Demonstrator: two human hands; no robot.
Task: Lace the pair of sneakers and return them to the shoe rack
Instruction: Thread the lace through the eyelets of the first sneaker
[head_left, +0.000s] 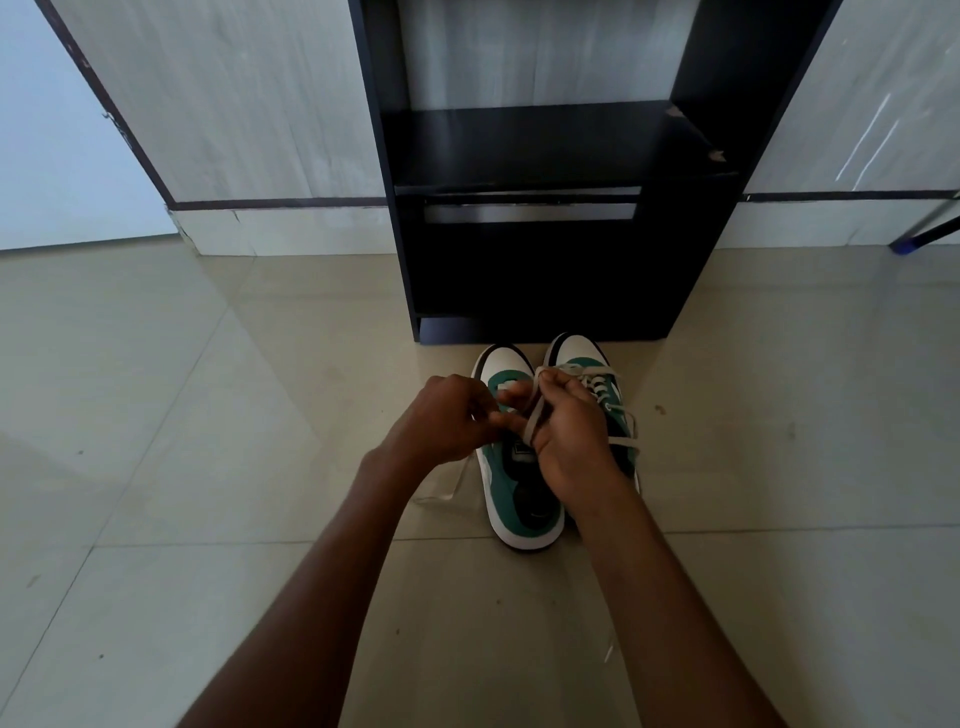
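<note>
Your right hand (569, 431) pinches the lace (535, 415) over the left sneaker (511, 499); your left hand (441, 421) fingers curl, seemingly gripping it too

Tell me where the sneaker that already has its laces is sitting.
In the head view, the laced sneaker stands on the floor right of centre, beside the other sneaker, partly under the right hand, toe toward the black shoe rack.

Both forearms are bare, apparently sleeveless to the frame edge; the left hand (441, 418) and right hand (569, 431) wear no gloves or rings.
</note>
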